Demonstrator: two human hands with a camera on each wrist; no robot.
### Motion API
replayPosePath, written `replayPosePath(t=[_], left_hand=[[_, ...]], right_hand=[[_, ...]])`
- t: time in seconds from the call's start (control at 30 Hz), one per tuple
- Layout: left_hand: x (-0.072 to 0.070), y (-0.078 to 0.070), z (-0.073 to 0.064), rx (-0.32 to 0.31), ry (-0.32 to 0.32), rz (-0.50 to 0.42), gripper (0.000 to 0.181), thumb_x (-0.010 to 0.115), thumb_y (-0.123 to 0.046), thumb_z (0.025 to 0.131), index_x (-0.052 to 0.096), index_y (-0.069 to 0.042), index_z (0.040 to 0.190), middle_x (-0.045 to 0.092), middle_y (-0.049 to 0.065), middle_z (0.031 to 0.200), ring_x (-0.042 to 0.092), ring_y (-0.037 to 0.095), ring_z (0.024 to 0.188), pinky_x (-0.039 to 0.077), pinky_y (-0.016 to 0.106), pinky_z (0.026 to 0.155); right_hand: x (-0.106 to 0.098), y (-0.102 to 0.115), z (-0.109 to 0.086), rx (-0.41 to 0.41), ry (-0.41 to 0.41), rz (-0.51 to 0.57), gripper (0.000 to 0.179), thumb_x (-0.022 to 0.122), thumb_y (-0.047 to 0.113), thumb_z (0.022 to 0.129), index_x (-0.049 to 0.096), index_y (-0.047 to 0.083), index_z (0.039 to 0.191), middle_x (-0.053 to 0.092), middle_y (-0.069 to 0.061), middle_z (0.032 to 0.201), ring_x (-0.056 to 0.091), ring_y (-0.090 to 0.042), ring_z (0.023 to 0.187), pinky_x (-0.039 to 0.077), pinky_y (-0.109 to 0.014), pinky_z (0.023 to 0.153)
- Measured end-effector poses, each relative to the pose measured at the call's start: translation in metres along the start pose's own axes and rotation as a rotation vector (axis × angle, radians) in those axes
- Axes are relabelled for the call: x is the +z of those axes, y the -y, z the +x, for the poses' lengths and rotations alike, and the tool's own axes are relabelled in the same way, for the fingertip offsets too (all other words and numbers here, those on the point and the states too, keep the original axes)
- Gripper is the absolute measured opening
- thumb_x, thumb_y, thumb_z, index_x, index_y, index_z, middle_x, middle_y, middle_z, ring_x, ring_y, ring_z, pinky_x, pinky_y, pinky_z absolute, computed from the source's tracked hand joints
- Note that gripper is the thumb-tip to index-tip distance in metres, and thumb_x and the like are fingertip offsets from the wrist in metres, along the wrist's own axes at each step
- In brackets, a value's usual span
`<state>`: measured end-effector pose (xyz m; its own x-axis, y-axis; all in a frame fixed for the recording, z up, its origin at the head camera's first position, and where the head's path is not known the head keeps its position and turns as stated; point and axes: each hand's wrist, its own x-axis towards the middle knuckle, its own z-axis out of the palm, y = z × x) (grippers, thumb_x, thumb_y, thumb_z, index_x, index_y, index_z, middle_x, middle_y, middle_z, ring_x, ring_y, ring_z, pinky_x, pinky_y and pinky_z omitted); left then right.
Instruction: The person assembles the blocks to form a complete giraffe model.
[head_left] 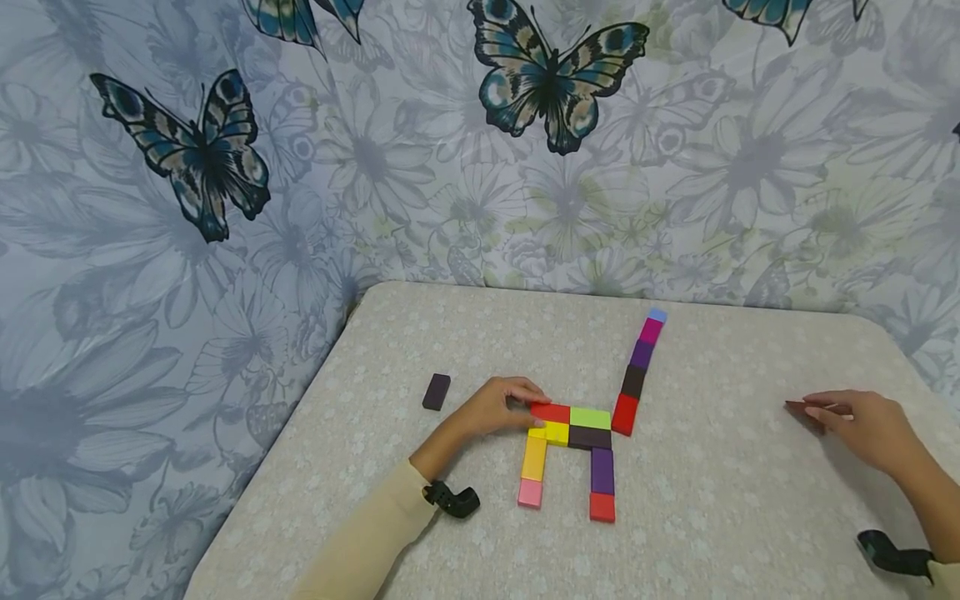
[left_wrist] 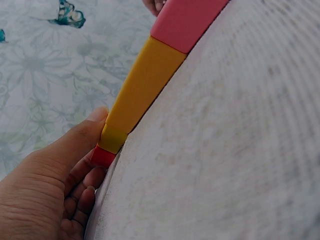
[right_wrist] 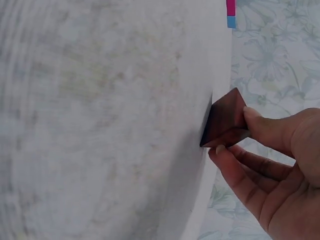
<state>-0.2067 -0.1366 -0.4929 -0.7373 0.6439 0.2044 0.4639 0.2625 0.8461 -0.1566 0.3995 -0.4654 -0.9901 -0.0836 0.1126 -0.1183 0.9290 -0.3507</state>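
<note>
Flat coloured blocks lie on the table in a four-legged, long-necked figure. At its left end my left hand (head_left: 497,408) pinches the red block (head_left: 551,412) and yellow block (head_left: 557,433), thumb on the yellow side, fingers at the red. A lime block (head_left: 590,418) and dark brown block (head_left: 590,437) adjoin them. An orange-yellow block (left_wrist: 145,82) and pink block (left_wrist: 187,22) form one leg; a purple block (head_left: 602,472) and red block form the other. Off to the right, my right hand (head_left: 862,427) pinches a dark reddish-brown piece (right_wrist: 224,120) between thumb and fingertips, tilted close over the table.
A slanting row of several blocks rises at the figure's right, from red to a light-blue block (head_left: 657,315) at the top. One loose dark block (head_left: 437,392) lies left of my left hand. The patterned tablecloth (head_left: 720,500) reaches back to a butterfly-printed wall (head_left: 420,167).
</note>
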Motion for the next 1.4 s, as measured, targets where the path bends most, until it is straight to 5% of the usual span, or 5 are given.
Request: replayPosePath(t=[0.17,0.33,0.57,0.93,1.4], left_hand=[[0.002,0.013,0.003,-0.014,0.005,0.015,0.036,0.083,-0.003,0.083,0.075,-0.001,0.117,0.071,0.012,0.116,0.063,0.026,0.108,0.05,0.038,0.097],[0.005,0.03,0.006,-0.021,0.001,0.028,0.037,0.084,-0.006,0.083,0.076,-0.006,0.118,0.071,0.007,0.117,0.063,0.024,0.109,0.049,0.037,0.098],[0.002,0.034,0.004,-0.01,0.003,0.025,0.035,0.086,-0.017,0.083,0.078,-0.016,0.117,0.071,-0.004,0.114,0.062,0.013,0.106,0.049,0.032,0.096],[0.001,0.034,0.003,-0.008,0.006,0.041,0.035,0.086,-0.019,0.084,0.078,-0.016,0.118,0.07,-0.008,0.113,0.062,0.01,0.106,0.049,0.03,0.096],[0.002,0.033,0.005,-0.002,0.01,0.038,0.035,0.086,-0.019,0.084,0.078,-0.015,0.118,0.07,-0.007,0.114,0.062,0.01,0.106,0.05,0.03,0.095]], right_hand=[[0.001,-0.004,0.0,0.03,-0.057,-0.023,0.026,0.066,0.005,0.095,0.067,-0.014,0.114,0.065,-0.04,0.101,0.062,-0.058,0.089,0.049,-0.058,0.063],[0.0,-0.007,-0.003,0.081,-0.013,0.007,0.046,0.07,0.022,0.096,0.061,-0.018,0.117,0.068,-0.035,0.093,0.067,-0.047,0.078,0.051,-0.043,0.054],[0.003,-0.006,-0.004,0.105,-0.002,0.009,0.049,0.078,0.013,0.086,0.059,-0.02,0.115,0.066,-0.035,0.094,0.066,-0.046,0.078,0.052,-0.049,0.058],[-0.001,0.02,0.016,-0.057,-0.05,0.042,0.044,0.079,0.01,0.085,0.064,-0.016,0.117,0.069,-0.033,0.094,0.069,-0.037,0.074,0.045,-0.031,0.053],[0.006,0.059,0.061,-0.135,-0.066,0.066,0.039,0.077,0.005,0.085,0.065,-0.016,0.115,0.068,-0.035,0.1,0.069,-0.043,0.079,0.05,-0.033,0.054]])
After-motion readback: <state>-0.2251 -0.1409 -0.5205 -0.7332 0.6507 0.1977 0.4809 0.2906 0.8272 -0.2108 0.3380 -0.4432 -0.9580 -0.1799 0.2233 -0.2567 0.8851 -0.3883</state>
